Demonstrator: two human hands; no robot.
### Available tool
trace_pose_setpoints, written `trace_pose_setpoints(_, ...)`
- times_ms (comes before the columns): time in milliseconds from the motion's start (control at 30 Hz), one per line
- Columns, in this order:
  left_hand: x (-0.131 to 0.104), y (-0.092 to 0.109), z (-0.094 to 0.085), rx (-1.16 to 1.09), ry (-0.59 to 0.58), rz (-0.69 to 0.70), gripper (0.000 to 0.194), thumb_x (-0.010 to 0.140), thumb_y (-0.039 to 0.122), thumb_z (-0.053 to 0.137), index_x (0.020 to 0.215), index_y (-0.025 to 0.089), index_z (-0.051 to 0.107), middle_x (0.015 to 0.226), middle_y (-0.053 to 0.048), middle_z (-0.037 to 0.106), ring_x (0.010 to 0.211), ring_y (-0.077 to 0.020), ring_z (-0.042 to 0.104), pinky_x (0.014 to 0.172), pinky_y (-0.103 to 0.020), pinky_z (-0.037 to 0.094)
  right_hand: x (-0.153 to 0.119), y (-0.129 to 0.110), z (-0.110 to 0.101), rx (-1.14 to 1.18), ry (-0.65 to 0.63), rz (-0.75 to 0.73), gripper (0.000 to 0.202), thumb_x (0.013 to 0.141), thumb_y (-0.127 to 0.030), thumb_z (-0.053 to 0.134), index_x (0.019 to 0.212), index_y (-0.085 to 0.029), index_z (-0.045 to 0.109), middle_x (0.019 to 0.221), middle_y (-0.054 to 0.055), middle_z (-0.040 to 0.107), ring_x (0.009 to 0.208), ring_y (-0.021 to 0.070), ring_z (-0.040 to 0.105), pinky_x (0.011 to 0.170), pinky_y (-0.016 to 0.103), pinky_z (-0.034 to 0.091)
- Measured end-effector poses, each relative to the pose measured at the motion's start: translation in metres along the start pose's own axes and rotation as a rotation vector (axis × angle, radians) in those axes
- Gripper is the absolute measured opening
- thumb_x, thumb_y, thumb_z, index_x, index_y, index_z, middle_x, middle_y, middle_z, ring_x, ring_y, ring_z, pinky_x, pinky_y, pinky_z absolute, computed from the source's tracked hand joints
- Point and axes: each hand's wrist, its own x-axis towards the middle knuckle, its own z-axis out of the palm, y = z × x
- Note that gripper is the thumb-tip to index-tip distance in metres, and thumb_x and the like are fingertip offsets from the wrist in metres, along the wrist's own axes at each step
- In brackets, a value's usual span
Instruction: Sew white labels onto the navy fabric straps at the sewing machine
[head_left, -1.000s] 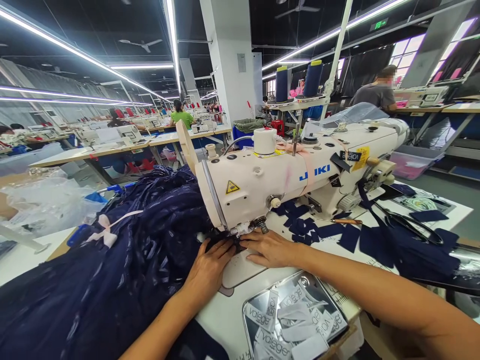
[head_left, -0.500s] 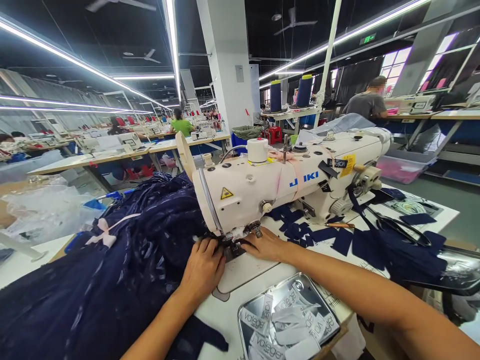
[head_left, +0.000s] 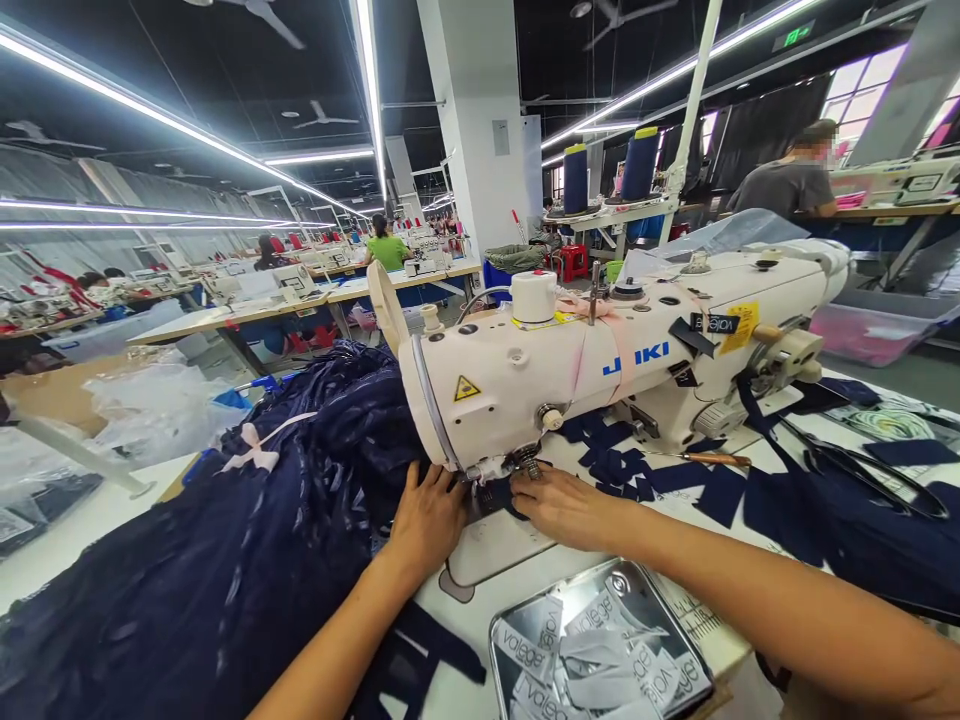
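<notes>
A white sewing machine (head_left: 510,390) stands in the middle of the head view, its needle area low at the left end of its arm. Just left of the presser foot, my left hand (head_left: 431,520) presses on navy fabric (head_left: 300,560), fingers bent and close together. On the other side of the foot, my right hand (head_left: 566,507) has its fingers closed on a dark edge of the fabric, the fingertips partly hidden under the machine head. The large navy pile spreads to the left of the machine. A pink ribbon bow (head_left: 255,450) lies on top of it.
An open metal tin (head_left: 499,640) of white printed labels sits in front of the machine. Navy scraps (head_left: 622,460), a wooden-handled tool (head_left: 712,459) and black scissors (head_left: 862,465) lie to the right. Thread cones (head_left: 640,165) and co-workers are farther back.
The camera view has shifted, so the machine and tin appear farther right. Both hands remain beside the presser foot, and a dark fabric edge shows by the right fingers.
</notes>
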Motion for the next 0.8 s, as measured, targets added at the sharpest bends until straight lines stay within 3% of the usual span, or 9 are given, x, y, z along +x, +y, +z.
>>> trace_pose_setpoints(267,0.0,0.001,-0.001,-0.028,-0.022,-0.005,0.029,0.072,0.013,0.045,0.097,0.016,0.06,0.096,-0.012,0.062,0.097,-0.0283,0.051,0.088,-0.051,0.033,0.003,0.0,0.003,-0.033,0.027,-0.029,0.017,0.077,-0.001,0.042,0.078,-0.011,0.056,0.08,0.009,0.055,0.073,0.0172,0.052,0.071,0.029,0.042)
trace_pose_setpoints(800,0.005,-0.003,0.007,-0.063,-0.017,-0.027,0.02,0.073,0.013,0.045,0.085,0.018,0.061,0.089,-0.009,0.062,0.093,-0.0263,0.052,0.084,-0.048,0.036,0.011,-0.016,0.003,-0.062,-0.048,0.057,0.016,0.078,-0.003,0.043,0.082,-0.011,0.057,0.085,0.009,0.054,0.078,0.0201,0.051,0.067,0.031,0.043)
